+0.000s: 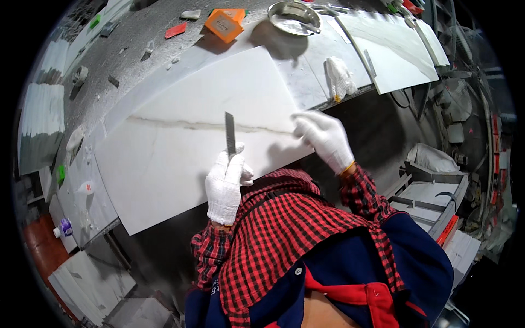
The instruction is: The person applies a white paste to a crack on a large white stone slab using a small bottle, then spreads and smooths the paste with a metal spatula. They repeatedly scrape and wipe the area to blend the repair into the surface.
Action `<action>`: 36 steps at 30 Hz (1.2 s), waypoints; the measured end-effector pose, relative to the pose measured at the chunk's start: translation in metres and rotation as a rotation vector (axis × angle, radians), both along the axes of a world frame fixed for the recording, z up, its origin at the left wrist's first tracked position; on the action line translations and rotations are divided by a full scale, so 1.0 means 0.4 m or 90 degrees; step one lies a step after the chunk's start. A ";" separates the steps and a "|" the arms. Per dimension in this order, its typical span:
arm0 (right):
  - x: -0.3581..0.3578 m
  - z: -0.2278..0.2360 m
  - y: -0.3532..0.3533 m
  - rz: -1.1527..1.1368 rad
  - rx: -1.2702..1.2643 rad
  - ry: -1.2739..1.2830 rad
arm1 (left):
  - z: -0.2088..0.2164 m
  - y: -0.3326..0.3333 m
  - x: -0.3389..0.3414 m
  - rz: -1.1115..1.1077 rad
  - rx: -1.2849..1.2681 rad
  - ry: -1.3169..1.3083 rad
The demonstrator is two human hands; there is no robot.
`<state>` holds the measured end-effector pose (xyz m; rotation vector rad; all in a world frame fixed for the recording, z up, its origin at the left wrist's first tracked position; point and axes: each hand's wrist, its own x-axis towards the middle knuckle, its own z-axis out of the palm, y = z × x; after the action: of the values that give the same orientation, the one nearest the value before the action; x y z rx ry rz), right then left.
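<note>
A large white marble-look slab [186,158] with a brownish vein lies tilted across the bench in front of me. Over its middle, my left hand [224,188], in a white knit glove, is closed around the lower end of a narrow grey metal strip [230,131], which looks like a short steel ruler and points away from me. My right hand [325,139], gloved the same way, is at the slab's right edge, by the end of the vein. Its fingers are bent and slightly blurred; whether they touch the slab or hold anything is unclear.
A steel bowl [295,21], an orange box [225,25] and a spare white glove [339,78] lie beyond the slab. Another white slab [391,54] lies at the far right. Stacked tiles [42,126] stand left; a grey metal frame [432,188] stands right.
</note>
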<state>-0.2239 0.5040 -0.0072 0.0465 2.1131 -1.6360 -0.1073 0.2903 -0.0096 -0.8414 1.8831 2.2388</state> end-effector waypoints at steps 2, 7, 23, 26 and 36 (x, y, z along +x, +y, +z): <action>0.050 -0.006 -0.033 0.072 -0.082 -0.025 | 0.014 0.027 -0.023 -0.055 0.008 0.002; 0.079 0.010 -0.099 0.177 -0.045 0.024 | -0.003 0.066 -0.039 -0.273 -0.184 0.004; -0.022 -0.034 0.008 -0.185 -0.146 0.065 | -0.112 0.133 -0.129 -0.479 -0.806 0.339; -0.019 -0.027 -0.007 -0.167 -0.154 0.067 | -0.186 -0.031 -0.098 -0.336 -1.059 0.215; -0.027 -0.034 0.000 -0.204 -0.116 0.063 | -0.230 -0.615 0.767 0.485 -0.688 -0.574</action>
<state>-0.2345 0.5040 -0.0209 0.2614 2.1023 -2.0495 0.1996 0.0442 -0.1017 -2.4325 2.2607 0.3946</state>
